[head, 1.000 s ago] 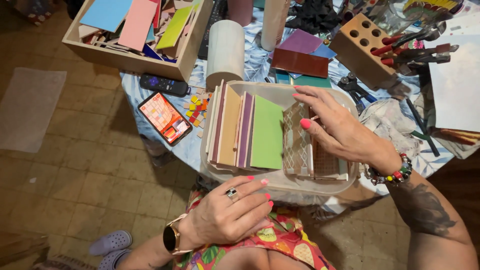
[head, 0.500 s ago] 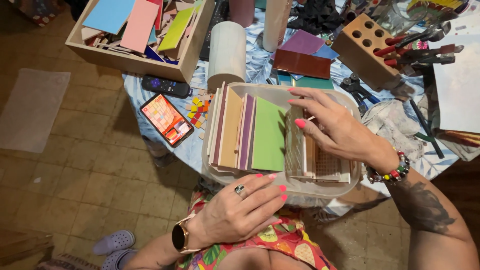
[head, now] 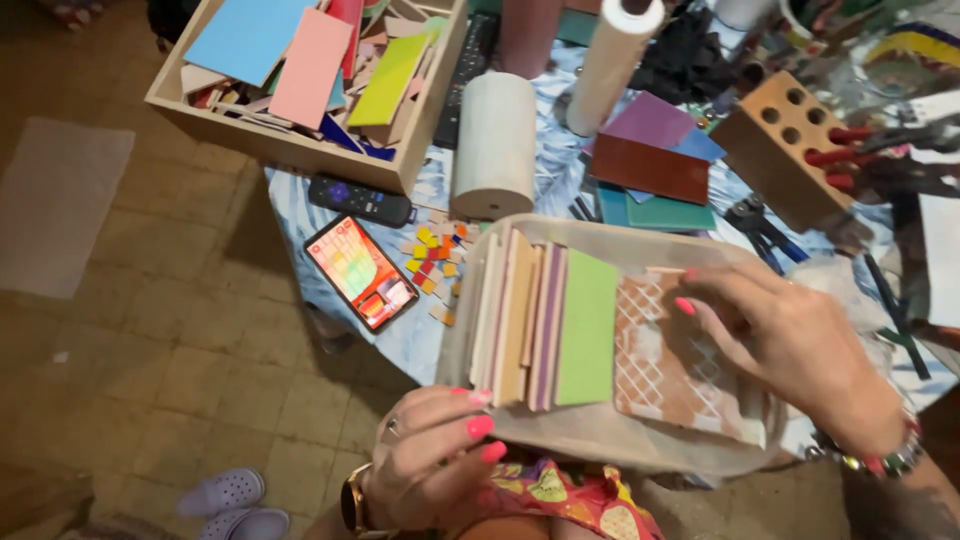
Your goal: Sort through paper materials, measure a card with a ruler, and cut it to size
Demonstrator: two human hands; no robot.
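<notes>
From the head view, looking down: the left hand (head: 432, 462) grips the near rim of a translucent plastic tub (head: 610, 440), fingers curled over the edge so the pink nails sit inside it — a firm clasp on the tub's wall, with a ring on one finger and a watch at the wrist. Just beyond those fingertips, inside the tub, a row of tiles (head: 515, 318) stands on edge: cream, tan and purple ones packed together, with a green tile (head: 588, 328) facing outward on the side towards the other hand.

The right hand (head: 790, 345) reaches into the tub from the far side, fingers spread and bent over a terracotta tile (head: 668, 362) whose back shows a white lattice pattern. The fingertips touch that tile's upper edge; whether they pinch it or only rest on it cannot be told. This tile leans just beside the green one, tilted away from it. A beaded bracelet sits at the right wrist.

Beyond the left hand's grip, past the tub, lie a phone (head: 361, 271) with a bright screen, a dark remote (head: 360, 201) and a scatter of small coloured mosaic pieces (head: 438, 262). Further off — a wooden box (head: 300, 150) of flat coloured tiles and a pale cylinder (head: 494, 144). Beyond the right hand stands a wooden block with holes (head: 782, 150).
</notes>
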